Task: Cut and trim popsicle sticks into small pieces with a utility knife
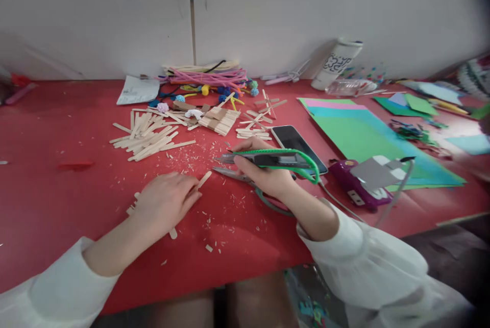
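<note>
My left hand (163, 200) rests low over the red table, thumb and fingers pinched on a wooden craft stick (205, 179) whose end points up and right. Under that palm, parts of other craft sticks (173, 233) stick out. Wrapped around a green and black utility knife (281, 158), my right hand (266, 177) keeps the blade tip pointing left, a little above and right of the held stick. Below the right hand lies a pair of scissors (231, 174), its handles partly hidden. Wood shavings are scattered around both hands.
Loose craft sticks (153, 136) and a bundled stack (220, 120) lie ahead. Pink pipe cleaners (209, 77) sit by the wall. To the right are a phone (296, 144), a purple power adapter (356, 185) with a cable, coloured paper sheets (367, 134) and a white can (337, 62).
</note>
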Tool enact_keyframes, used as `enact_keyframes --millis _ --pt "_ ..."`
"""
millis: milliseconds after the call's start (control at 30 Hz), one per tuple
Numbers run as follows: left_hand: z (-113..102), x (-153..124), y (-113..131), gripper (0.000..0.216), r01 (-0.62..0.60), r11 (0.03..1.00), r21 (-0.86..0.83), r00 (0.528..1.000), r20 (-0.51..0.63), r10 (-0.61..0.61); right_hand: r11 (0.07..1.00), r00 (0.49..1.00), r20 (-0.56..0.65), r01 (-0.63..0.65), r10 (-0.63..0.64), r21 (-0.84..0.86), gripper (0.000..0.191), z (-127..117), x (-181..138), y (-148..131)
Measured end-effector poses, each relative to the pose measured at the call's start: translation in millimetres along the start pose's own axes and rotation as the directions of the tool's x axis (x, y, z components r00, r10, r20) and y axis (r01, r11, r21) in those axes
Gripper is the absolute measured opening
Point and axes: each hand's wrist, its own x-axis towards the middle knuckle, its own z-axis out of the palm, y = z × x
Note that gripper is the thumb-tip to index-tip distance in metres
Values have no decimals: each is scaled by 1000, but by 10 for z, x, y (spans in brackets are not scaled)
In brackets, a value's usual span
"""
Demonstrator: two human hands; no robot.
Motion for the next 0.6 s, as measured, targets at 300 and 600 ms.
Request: enact_keyframes --millis 300,600 --pt "-177 -86 -255 38 -40 974 -223 998 45 51 1000 1000 20 -4 4 18 13 48 -9 51" --pt "-203 97 -248 60 -116 988 -99 924 354 144 999 996 83 -30 32 -21 9 50 -13 49"
